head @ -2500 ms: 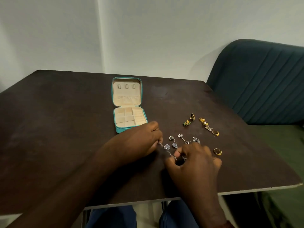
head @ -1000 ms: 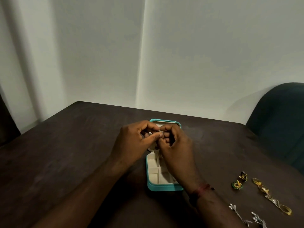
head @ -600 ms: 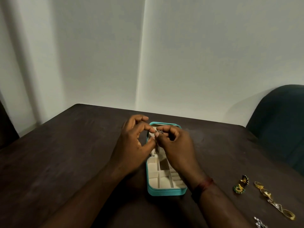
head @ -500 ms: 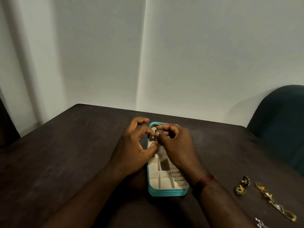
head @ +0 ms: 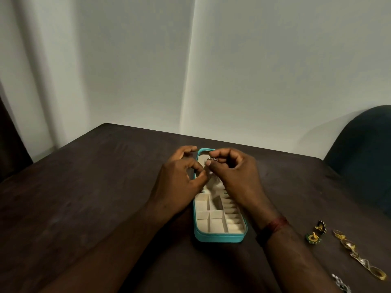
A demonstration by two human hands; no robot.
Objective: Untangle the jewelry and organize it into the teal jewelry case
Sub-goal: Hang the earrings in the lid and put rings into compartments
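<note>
The teal jewelry case [head: 220, 237] lies open mid-table, its cream compartments showing near me; my hands cover most of the lid. My right hand [head: 234, 176] hovers over the lid and pinches a small silver earring [head: 212, 159] between forefinger and thumb. My left hand [head: 179, 182] is close beside it, thumb and forefinger pinched together at what looks like the earring's lower end, the other fingers raised. Loose on the table at the right lie two green-and-gold earrings [head: 315, 233], a row of gold rings [head: 357, 256] and more silver earrings [head: 340, 285] at the bottom edge.
The dark brown table [head: 84, 187] ends at a pale wall behind the case. A dark teal chair back [head: 364, 155] rises at the table's right side. A red thread band circles my right wrist [head: 275, 225].
My hands lifted one silver earring off the table and carried it over the case lid. In the last second they edged toward the lid's far end, still pinching it.
</note>
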